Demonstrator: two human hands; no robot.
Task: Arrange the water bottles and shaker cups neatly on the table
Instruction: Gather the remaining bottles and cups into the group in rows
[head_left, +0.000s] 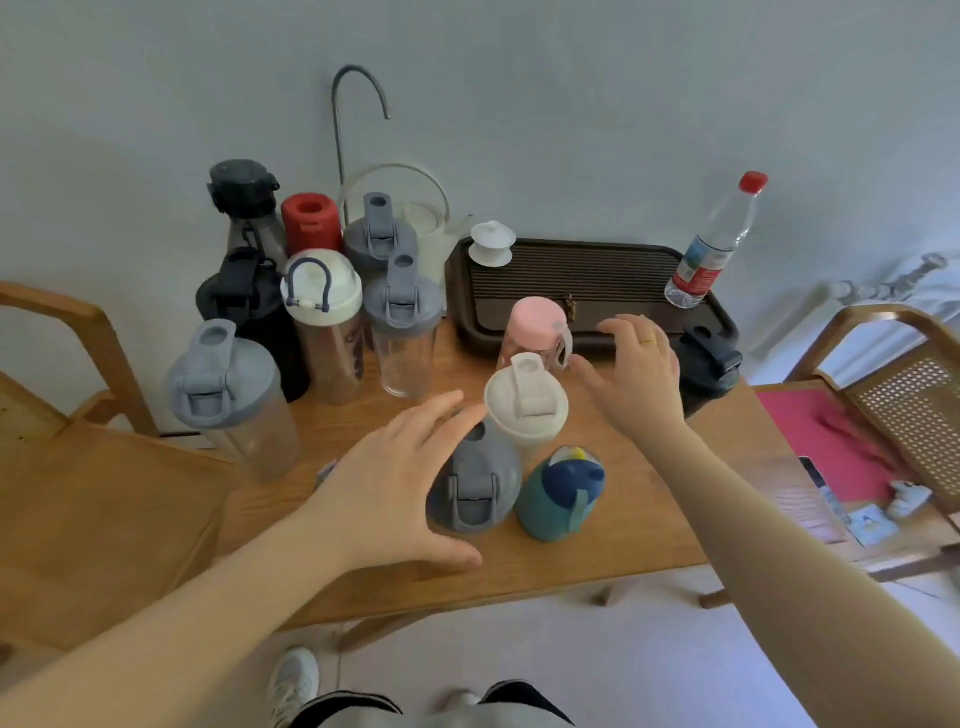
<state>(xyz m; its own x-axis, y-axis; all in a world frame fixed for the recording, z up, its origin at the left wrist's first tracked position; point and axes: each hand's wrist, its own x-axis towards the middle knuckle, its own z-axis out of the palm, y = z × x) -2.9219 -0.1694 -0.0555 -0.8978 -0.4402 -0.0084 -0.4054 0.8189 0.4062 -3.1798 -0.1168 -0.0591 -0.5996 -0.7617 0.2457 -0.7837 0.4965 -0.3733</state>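
With my left hand (387, 483) spread wide beside the grey-lidded shaker (475, 480) at the bench's (597, 551) front and my right hand (636, 371) open, empty (near the pink bottle (537, 332)), I judge closing on the shaker comes next.

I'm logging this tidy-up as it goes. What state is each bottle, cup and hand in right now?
Left hand: open, spread beside the grey-lidded shaker cup, not gripping.
Right hand: open, empty, near the pink bottle.
Grey-lidded shaker cup: upright, flip cap shut.
Cream shaker cup: upright, cap shut.
Teal bottle: upright, lid on.
Pink bottle: upright, lid on.
Plastic water bottle: upright on the tea tray, red cap on.
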